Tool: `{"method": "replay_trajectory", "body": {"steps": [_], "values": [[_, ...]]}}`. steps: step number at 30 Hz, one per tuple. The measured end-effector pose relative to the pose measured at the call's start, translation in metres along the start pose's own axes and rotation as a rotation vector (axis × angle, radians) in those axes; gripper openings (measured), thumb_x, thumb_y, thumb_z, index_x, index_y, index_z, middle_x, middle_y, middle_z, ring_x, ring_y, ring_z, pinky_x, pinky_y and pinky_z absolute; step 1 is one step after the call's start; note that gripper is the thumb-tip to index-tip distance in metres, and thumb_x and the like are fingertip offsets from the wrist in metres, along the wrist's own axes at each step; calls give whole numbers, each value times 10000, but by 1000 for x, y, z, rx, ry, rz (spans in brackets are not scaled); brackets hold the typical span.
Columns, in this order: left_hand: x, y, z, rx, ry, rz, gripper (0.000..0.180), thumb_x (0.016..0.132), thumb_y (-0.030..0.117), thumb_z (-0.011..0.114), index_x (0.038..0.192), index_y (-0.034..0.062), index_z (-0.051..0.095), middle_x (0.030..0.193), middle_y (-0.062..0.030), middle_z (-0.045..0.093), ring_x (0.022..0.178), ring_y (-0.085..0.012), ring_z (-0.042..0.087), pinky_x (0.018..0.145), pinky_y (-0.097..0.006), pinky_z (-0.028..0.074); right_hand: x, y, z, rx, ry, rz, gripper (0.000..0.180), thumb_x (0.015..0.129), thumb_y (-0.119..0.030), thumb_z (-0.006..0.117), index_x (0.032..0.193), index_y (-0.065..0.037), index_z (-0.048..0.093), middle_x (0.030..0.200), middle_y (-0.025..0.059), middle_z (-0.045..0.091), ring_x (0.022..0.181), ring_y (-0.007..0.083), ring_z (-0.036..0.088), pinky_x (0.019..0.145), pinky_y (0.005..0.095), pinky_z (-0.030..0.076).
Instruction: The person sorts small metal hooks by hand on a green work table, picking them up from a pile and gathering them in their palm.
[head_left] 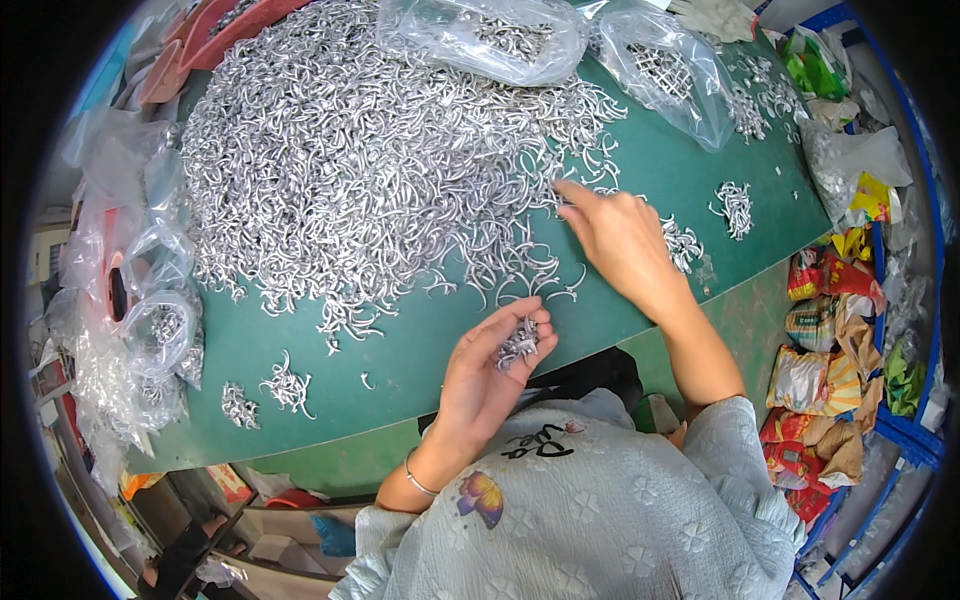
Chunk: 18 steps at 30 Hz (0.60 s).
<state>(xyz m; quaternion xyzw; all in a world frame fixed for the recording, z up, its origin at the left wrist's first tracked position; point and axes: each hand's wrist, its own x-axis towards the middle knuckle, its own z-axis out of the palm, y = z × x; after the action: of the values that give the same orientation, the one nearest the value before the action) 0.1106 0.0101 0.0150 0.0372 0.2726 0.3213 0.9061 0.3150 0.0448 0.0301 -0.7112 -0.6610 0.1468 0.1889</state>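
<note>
A broad heap of small curved silver metal pieces (350,150) covers much of the green table (420,375). Near the table's front edge, my left hand (490,365) is cupped palm up, its fingers curled round a clump of the same metal pieces (518,343). My right hand (620,235) is at the heap's right fringe, palm down. Its thumb and forefinger come close together there in a pinch; whatever lies between them is too small to make out.
Small piles of pieces lie apart at the right (735,210) and front left (288,386). Clear plastic bags holding pieces (665,75) rest at the back. More plastic bags (130,260) crowd the left edge. Colourful packages (815,380) line a blue rack (915,440) at the right.
</note>
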Motion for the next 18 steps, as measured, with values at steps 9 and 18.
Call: {"method": "replay_trajectory", "body": {"steps": [9,18], "values": [[2,0,4,28,54,-18,326,921,108,468,1170,-100,500,1048,-144,572,969,-222,568,909,-354,490,9,4,-8,160,66,129,111,823,-188,639,841,-83,670,598,159,601,625,355,613,573,433,484],[0,0,1,19,21,-7,314,929,97,445,1167,-87,534,1058,-132,586,986,-197,564,946,-365,458,32,19,9,390,95,163,179,781,-167,696,712,-16,629,537,95,564,473,169,544,472,329,434]]}}
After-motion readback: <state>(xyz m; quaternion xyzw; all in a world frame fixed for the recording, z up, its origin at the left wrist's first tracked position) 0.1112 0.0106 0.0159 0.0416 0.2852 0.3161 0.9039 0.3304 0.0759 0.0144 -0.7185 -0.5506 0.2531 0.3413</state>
